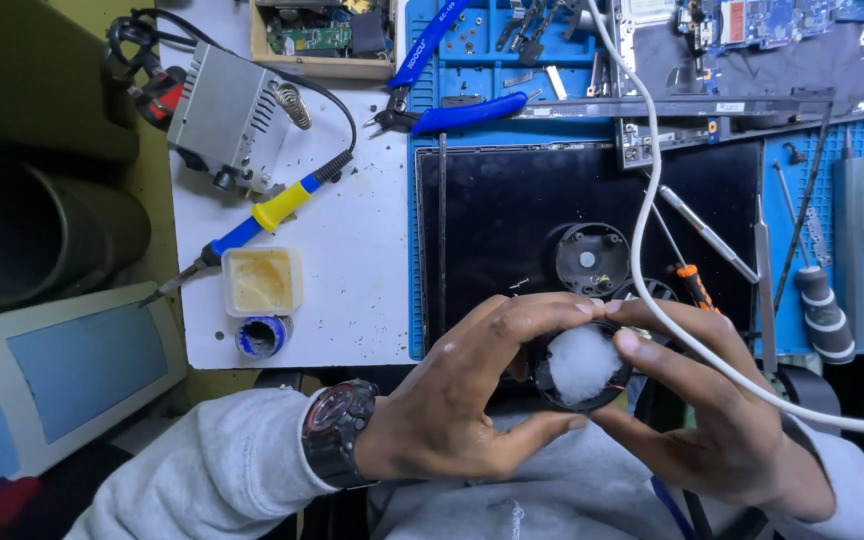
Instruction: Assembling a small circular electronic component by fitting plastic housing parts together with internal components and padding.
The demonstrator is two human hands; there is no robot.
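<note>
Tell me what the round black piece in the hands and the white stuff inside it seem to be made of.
Round black piece: probably moulded plastic, matte dark rim, held between the left hand and right hand. White stuff: looks like soft fibre wadding or cotton, fluffy with an uneven surface; the exact kind can't be told.

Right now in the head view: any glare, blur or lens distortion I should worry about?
Head view: lighting is cool and even; the white stuffing in the round black part held by the left hand and right hand is nearly blown out; the dark panel loses detail; wide-lens bending at the edges curves the table edge; hands look sharp, no obvious motion blur.
</note>
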